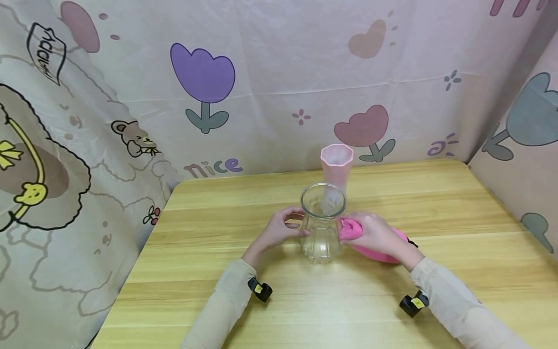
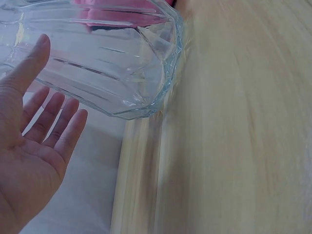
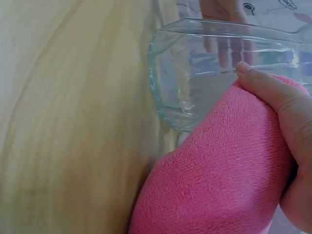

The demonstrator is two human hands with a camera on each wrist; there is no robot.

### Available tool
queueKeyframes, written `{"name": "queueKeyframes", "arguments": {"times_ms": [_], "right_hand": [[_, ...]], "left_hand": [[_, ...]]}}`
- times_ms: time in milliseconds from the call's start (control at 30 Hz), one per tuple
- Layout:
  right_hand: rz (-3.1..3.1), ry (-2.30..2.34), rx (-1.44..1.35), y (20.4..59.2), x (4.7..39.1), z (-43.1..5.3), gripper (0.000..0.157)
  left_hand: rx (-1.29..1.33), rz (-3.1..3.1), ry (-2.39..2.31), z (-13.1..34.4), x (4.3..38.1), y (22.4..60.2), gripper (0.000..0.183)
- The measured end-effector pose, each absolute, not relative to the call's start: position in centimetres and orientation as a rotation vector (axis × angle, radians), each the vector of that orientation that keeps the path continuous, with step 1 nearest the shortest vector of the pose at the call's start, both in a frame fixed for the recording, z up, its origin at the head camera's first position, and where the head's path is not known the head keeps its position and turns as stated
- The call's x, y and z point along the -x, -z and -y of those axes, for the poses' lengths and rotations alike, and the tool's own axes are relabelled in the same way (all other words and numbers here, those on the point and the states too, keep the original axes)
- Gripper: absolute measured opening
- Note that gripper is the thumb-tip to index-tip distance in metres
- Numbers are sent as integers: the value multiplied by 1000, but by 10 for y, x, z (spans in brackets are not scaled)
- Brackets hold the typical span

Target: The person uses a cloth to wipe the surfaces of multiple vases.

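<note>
A clear glass vase [image 1: 321,245] with a round rim and ribbed sides stands upright on the wooden table. On its left side is my left hand [image 1: 282,227], thumb in front and fingers loosely spread; whether it touches the glass I cannot tell. My right hand [image 1: 378,233] grips a pink fluffy cloth [image 3: 219,156] at the vase's right side, the thumb lying on top of the fabric. A bunched bit of cloth lies against or very near the glass. The rest of it droops under the wrist, where a small black piece shows. The right fingers are mostly hidden by the cloth.
Behind the glass vase stands a tall pink vase [image 1: 337,169] with a many-sided rim, its lower part seen through the glass. The wooden table [image 1: 209,228] ends at a printed fabric backdrop [image 1: 270,97], which also hangs along both sides.
</note>
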State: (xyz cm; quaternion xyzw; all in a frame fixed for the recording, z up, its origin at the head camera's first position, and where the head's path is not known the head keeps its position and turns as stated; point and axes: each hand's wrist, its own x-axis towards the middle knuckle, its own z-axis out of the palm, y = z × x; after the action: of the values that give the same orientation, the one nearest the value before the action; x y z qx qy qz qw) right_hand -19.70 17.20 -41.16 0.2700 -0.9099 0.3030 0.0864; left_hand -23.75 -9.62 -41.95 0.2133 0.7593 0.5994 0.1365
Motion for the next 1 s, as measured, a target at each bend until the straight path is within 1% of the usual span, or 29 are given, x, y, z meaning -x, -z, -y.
{"name": "queueKeyframes", "arguments": {"times_ms": [67, 167, 300, 400, 567, 767, 967, 1000], "right_hand": [[2734, -907, -787, 413, 197, -172, 55], [2796, -904, -776, 415, 196, -170, 57], [2859, -866, -771, 419, 195, -169, 62], [2863, -794, -794, 422, 196, -169, 60], [2855, -753, -836, 424, 197, -170, 54], [2858, -908, -766, 409, 196, -176, 58], [2713, -1086, -640, 377, 194, -182, 57], [2678, -1107, -629, 372, 193, -182, 59]], "left_hand": [[-613, -2187, -1737, 95, 238, 419, 54], [-604, -2156, -1745, 95, 237, 418, 54], [-602, -2139, -1737, 94, 230, 403, 53], [-603, -2143, -1731, 94, 224, 394, 52], [-605, -2129, -1742, 94, 224, 394, 52], [-607, -2127, -1741, 94, 224, 395, 51], [-616, -2129, -1749, 95, 224, 396, 50], [-619, -2127, -1750, 96, 224, 396, 49]]}}
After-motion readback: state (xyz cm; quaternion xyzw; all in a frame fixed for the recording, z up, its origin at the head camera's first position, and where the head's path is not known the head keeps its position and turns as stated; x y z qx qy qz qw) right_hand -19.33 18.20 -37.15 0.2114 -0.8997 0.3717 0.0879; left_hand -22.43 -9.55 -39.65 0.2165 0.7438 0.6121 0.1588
